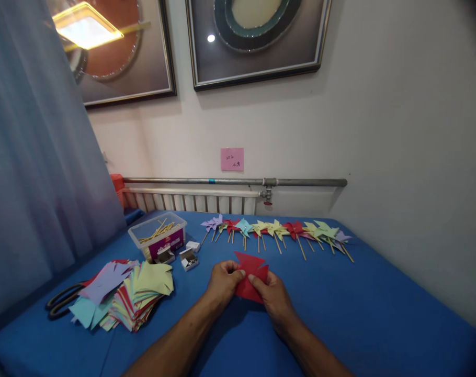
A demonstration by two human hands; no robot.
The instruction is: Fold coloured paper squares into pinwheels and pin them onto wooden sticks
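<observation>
Between my hands, above the blue tabletop, is a red paper square (250,287) with slits cut in from its corners. My left hand (224,280) pinches its left side, thumb on top. On the right side my right hand (275,296) grips it the same way, the thumb near the middle. The fingers beneath the paper are mostly hidden. Left of my hands lies a stack of cut paper squares (154,280) in yellow, red, green and other colours. A small open box (189,260) of tiny metal pieces stands beyond my left hand.
A clear plastic tub (177,238) of thin sticks stands at the back left. Scissors (63,301) lie partly under purple paper (108,280). Finished pinwheels (275,229) line the back of the blue table (340,309), below a wall pipe (308,182).
</observation>
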